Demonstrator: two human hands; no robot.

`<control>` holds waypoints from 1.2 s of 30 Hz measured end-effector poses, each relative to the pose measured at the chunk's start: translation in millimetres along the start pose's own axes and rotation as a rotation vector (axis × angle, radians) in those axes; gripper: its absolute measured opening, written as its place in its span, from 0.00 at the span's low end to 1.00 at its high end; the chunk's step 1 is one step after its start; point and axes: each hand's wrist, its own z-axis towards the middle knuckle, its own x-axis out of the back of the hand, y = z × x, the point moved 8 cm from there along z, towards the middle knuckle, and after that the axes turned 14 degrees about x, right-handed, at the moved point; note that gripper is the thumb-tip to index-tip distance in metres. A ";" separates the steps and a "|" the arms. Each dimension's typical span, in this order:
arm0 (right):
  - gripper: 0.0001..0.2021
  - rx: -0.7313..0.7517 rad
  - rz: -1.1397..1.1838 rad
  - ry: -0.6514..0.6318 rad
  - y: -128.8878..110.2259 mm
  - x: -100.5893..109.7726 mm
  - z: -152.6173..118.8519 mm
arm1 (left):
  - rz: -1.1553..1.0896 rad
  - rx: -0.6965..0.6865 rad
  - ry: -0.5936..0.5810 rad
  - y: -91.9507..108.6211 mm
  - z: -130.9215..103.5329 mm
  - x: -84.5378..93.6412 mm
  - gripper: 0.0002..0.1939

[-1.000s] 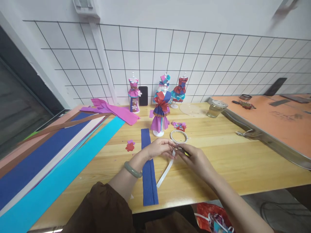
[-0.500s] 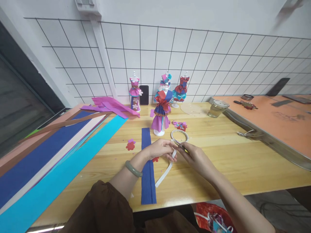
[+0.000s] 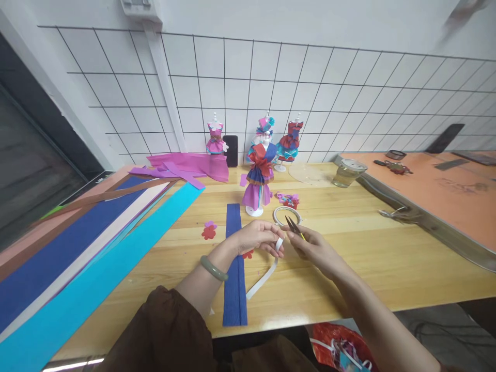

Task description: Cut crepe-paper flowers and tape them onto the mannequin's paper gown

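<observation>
My left hand [image 3: 260,237] is closed on a narrow white strip of tape [image 3: 265,279], whose tail hangs down to the tabletop. Between the fingers of my right hand [image 3: 314,249] is a pair of scissors [image 3: 293,226], dark blades apart and pointing up and left, just clear of the strip. Behind them a roll of white tape [image 3: 275,216] lies flat. Under my left wrist runs a folded blue crepe paper band [image 3: 234,289]. A red paper flower [image 3: 248,254] shows partly from beneath my left hand, and another red flower [image 3: 208,232] lies to its left.
Small dress forms in paper dresses, the nearest [image 3: 259,175] ahead of my hands, stand near the tiled wall. Crepe paper strips [image 3: 155,227] cover the left side. A black phone [image 3: 231,151] leans at the back; a glass jar [image 3: 349,174] sits right. A red bag [image 3: 329,343] lies below the edge.
The scissors have drawn back to the right from the tape strip, and their blades have opened. My left hand stays nearly in place. The magenta paper at the back has shifted.
</observation>
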 end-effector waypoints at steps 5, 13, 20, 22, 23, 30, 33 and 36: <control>0.24 -0.042 0.086 0.008 4.0 7.2 -12.0 | -0.036 -0.026 0.005 3.4 -2.3 1.7 0.12; 0.19 0.092 -0.356 -0.134 -11.8 8.7 -25.3 | -0.042 -0.088 -0.004 6.3 -5.4 2.7 0.19; 0.18 0.130 -0.524 -0.195 -25.1 4.0 -17.8 | 0.015 -0.096 -0.008 7.0 -6.9 -0.8 0.19; 0.17 0.138 -0.568 -0.200 -27.9 2.5 -15.2 | 0.039 -0.101 -0.006 7.5 -7.2 -2.0 0.20; 0.18 0.143 -0.588 -0.204 -29.3 1.4 -14.2 | 0.051 -0.103 -0.006 7.5 -7.1 -2.6 0.20; 0.19 0.161 -0.672 -0.208 -33.7 -2.4 -10.4 | 0.085 -0.109 -0.018 6.9 -6.0 -4.4 0.21; 0.19 0.175 -0.695 -0.187 -33.5 -1.2 -9.4 | 0.085 -0.104 -0.017 6.6 -6.3 -4.3 0.21; 0.20 0.180 -0.710 -0.172 -32.6 -0.4 -9.1 | 0.079 -0.095 -0.022 6.6 -6.8 -5.0 0.22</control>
